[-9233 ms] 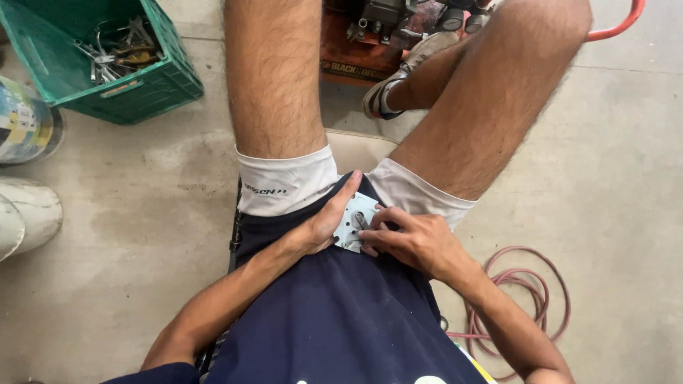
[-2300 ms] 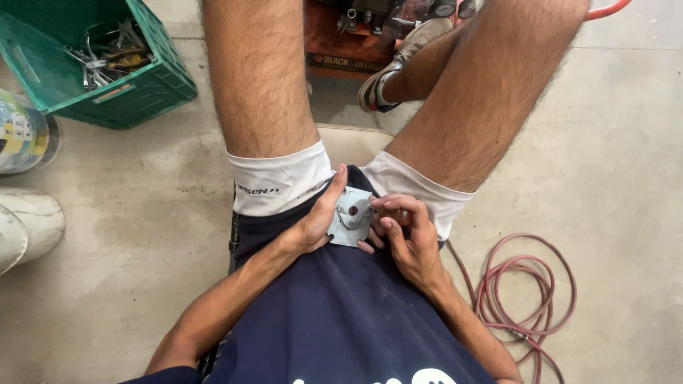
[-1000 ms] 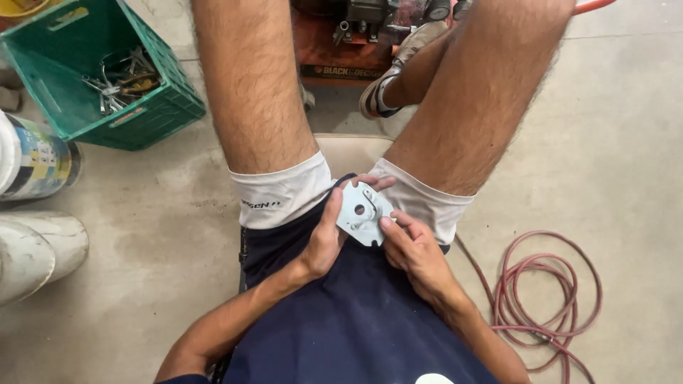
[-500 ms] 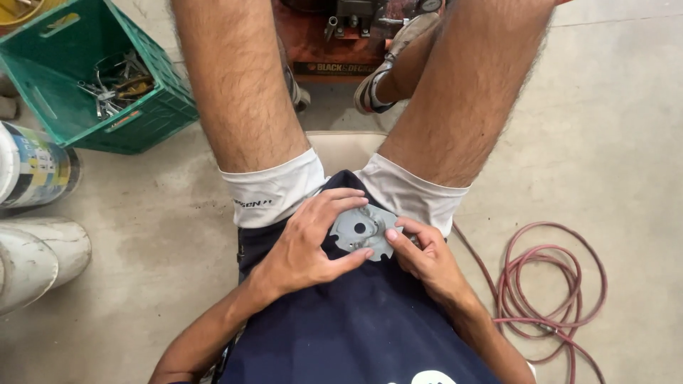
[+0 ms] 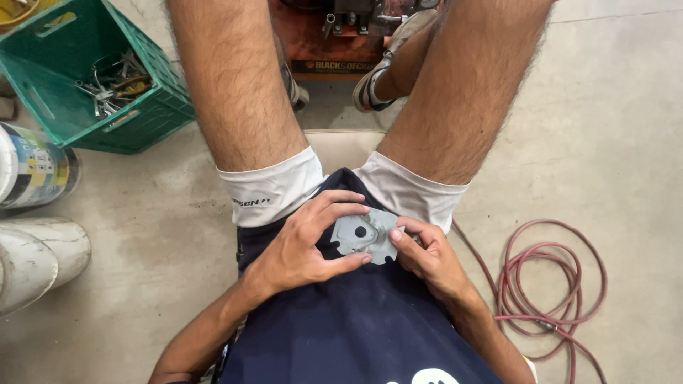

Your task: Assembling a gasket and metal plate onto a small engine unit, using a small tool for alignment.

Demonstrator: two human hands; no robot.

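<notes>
A flat grey metal plate (image 5: pixel 364 236) with a round hole near its middle rests in my lap, between my thighs. My left hand (image 5: pixel 302 245) holds its left side, with the thumb under the lower edge and the fingers curled over the top. My right hand (image 5: pixel 427 256) grips the plate's right edge with its fingertips. I sit on a pale stool (image 5: pixel 340 146), in white shorts and a dark blue shirt.
A green plastic crate (image 5: pixel 53 107) with several metal tools stands at the upper left. Paint cans (image 5: pixel 32 167) and a white bucket (image 5: pixel 35 259) stand at the left edge. A coiled red hose (image 5: pixel 551 284) lies on the concrete at the right. An orange machine (image 5: pixel 341 35) sits ahead by my feet.
The plate has come down flatter into my lap over the last second. My left hand has spread further over its left side, and my right hand has shifted along the right edge.
</notes>
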